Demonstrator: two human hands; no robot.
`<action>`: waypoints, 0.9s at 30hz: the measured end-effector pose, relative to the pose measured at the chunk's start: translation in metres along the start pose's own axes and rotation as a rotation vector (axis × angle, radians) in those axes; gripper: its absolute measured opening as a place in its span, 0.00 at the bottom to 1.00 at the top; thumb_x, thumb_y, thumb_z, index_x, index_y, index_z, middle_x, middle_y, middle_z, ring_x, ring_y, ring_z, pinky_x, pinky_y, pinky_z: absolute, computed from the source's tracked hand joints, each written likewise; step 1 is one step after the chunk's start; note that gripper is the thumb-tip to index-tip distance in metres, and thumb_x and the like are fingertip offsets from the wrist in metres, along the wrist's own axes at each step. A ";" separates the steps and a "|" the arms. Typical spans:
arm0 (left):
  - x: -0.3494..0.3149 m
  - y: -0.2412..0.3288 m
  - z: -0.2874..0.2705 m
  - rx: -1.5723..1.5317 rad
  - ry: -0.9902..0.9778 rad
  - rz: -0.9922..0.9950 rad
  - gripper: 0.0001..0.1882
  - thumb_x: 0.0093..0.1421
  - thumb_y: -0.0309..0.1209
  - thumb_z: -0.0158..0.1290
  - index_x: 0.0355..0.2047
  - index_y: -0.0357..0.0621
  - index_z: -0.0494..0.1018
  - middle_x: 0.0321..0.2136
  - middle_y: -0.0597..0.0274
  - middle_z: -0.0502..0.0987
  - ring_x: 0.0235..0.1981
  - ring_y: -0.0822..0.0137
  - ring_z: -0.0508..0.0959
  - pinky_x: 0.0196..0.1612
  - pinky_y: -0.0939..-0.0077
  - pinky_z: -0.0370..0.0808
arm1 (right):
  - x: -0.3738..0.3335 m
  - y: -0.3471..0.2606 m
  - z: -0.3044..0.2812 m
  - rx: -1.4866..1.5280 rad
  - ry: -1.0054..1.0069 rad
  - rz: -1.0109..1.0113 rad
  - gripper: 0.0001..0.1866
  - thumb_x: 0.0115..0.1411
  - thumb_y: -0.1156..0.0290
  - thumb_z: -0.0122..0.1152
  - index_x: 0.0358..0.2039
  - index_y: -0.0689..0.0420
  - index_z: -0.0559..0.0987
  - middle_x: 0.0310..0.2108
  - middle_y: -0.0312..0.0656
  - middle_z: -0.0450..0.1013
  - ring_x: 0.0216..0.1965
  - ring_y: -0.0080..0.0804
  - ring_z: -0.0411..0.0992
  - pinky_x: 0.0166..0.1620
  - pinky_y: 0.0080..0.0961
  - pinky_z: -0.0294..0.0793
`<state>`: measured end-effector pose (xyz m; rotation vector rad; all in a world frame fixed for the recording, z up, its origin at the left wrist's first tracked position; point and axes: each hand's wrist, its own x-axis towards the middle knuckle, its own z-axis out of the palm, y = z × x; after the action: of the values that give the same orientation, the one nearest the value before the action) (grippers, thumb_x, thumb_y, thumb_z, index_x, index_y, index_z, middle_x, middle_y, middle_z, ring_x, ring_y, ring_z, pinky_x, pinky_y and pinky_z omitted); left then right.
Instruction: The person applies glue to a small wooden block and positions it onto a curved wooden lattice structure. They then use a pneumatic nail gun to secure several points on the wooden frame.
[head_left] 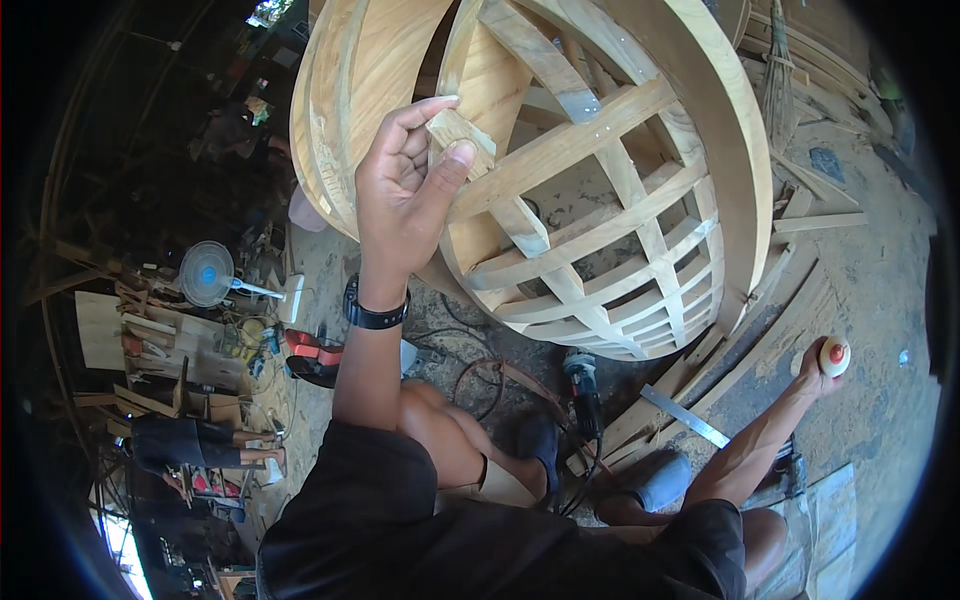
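Note:
My left hand is raised in front of me and grips a small block of pale wood between thumb and fingers. It holds the block against a large round wooden frame with a lattice of crossed slats, which stands tilted on the ground. A black watch sits on that wrist. My right hand is stretched out low to the right, shut around a small round bottle with a red cap, over the dusty floor.
A power tool with its cord lies by my feet, next to a metal ruler and loose planks. A standing fan, wood offcuts and tools crowd the left. Another person sits at lower left.

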<state>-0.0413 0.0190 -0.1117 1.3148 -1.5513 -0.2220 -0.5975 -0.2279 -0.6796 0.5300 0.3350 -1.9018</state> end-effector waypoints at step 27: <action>-0.032 0.043 0.021 0.072 0.364 -0.096 0.21 0.59 0.32 0.67 0.46 0.29 0.76 0.37 0.54 0.83 0.38 0.69 0.82 0.44 0.75 0.78 | -0.503 0.113 0.386 -0.197 -1.037 -0.058 0.14 0.60 0.69 0.67 0.46 0.59 0.81 0.43 0.42 0.81 0.48 0.37 0.79 0.63 0.44 0.72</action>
<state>-0.0890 0.0514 -0.1095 1.3998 -1.1990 0.0150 -0.4115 -0.0479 -0.0895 -0.6140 -0.1513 -1.9129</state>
